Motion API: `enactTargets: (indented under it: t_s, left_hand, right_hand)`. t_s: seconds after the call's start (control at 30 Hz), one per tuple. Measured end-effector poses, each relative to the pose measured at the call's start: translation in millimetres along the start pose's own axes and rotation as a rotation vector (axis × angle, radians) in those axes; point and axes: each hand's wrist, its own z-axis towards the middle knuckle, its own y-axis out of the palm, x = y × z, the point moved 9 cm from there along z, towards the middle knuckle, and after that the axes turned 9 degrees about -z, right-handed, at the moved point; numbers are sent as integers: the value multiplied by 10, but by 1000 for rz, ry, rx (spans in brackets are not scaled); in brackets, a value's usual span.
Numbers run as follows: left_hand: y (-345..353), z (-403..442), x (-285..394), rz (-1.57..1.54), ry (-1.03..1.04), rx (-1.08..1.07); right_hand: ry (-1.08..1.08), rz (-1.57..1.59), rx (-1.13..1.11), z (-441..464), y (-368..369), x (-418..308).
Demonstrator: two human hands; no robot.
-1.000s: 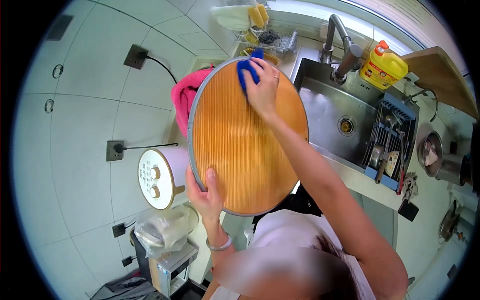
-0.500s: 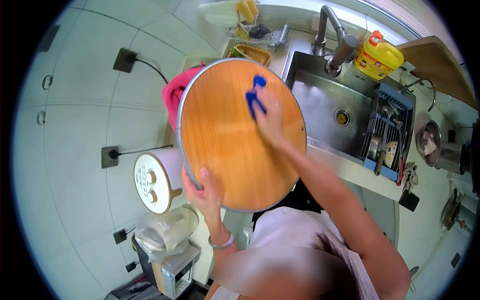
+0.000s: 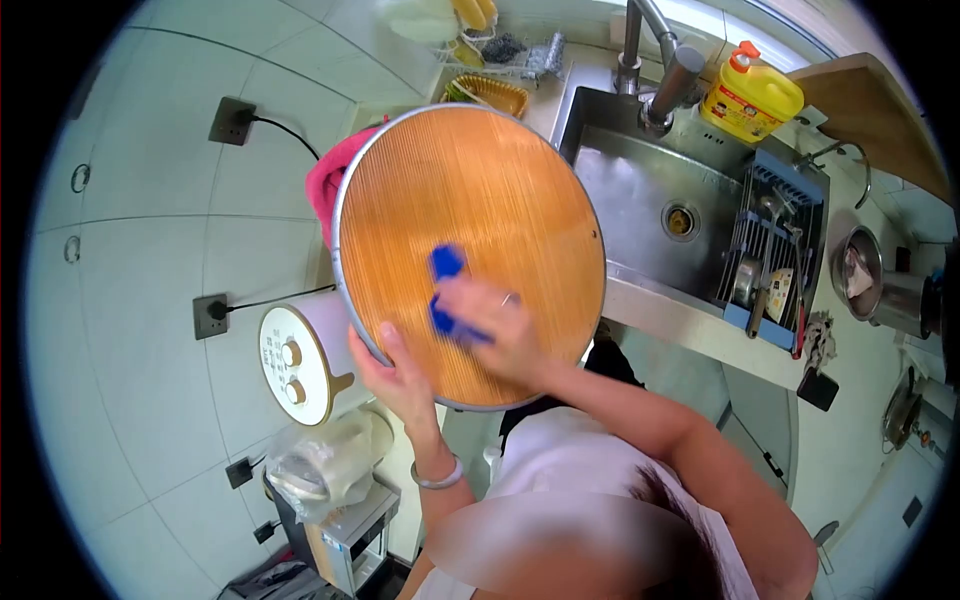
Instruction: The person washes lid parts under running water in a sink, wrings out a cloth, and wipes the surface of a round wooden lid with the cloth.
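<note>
A round wooden board (image 3: 500,190) with a grey metal rim is tilted up in front of me. On its lower left edge, my left hand (image 3: 398,378) is closed, thumb on the face and the other fingers behind the rim. My right hand (image 3: 500,325), with a ring on one finger, is closed around a blue hand-held tool (image 3: 447,262) against the board's lower middle. Motion blurs the tool, so its exact kind does not show. Behind the board's left edge, a pink cloth (image 3: 328,185) is partly hidden.
Right of the board is a steel sink (image 3: 640,180) with a faucet (image 3: 672,85) and a dish rack (image 3: 765,250). A yellow detergent bottle (image 3: 750,95) stands behind it. A white appliance (image 3: 300,365) and a plastic-wrapped item (image 3: 320,465) are at left.
My right hand has swept the blue tool from the board's upper right down and left to its lower middle. The board has shifted slightly left; my left hand still holds its rim.
</note>
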Motion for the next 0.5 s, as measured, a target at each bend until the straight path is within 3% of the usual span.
enactTargets:
  t_s: [0.07, 0.13, 0.23, 0.27, 0.3, 0.33, 0.43, 0.5]
  left_hand:
    - [-49, -46, 6, -14, 19, 8]
    - [-58, -75, -24, 41, -73, -18]
    - [5, -115, -50, 58, -29, 0]
    - [9, -127, -54, 14, 4, 9]
    - [-38, -158, -138, 58, -134, 38]
    - [12, -127, -153, 53, -131, 35]
    - [-34, -105, -107, -86, -28, 70]
    - [-71, -72, -126, -26, -68, 44]
  right_hand:
    - [-132, 72, -124, -94, 63, -256]
    - [-89, -23, -2, 20, -64, 191]
    - [366, -141, 304, -22, -309, 1381]
    - [392, -157, 275, -28, -293, 1396]
    - [360, -77, 209, 15, -209, 1203]
    - [329, 0, 141, 42, -95, 884]
    - [-44, 48, -24, 65, 130, -202]
    - [-77, 214, -77, -79, 109, -496]
